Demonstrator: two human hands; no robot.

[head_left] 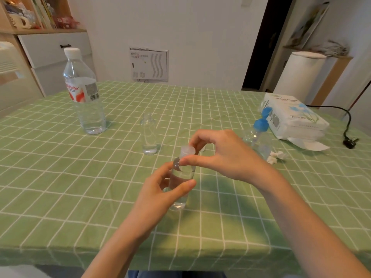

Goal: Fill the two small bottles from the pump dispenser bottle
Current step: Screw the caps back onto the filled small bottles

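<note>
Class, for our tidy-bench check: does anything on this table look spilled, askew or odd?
Only a crumpled tissue lying loose beside the pump dispenser bottle, perhaps from wiping a drip. No spill shows on the tablecloth.

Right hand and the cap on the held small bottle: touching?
Touching. The head view shows the right hand pinching the cap between thumb and forefinger, atop the small bottle that the left hand grips.
</note>
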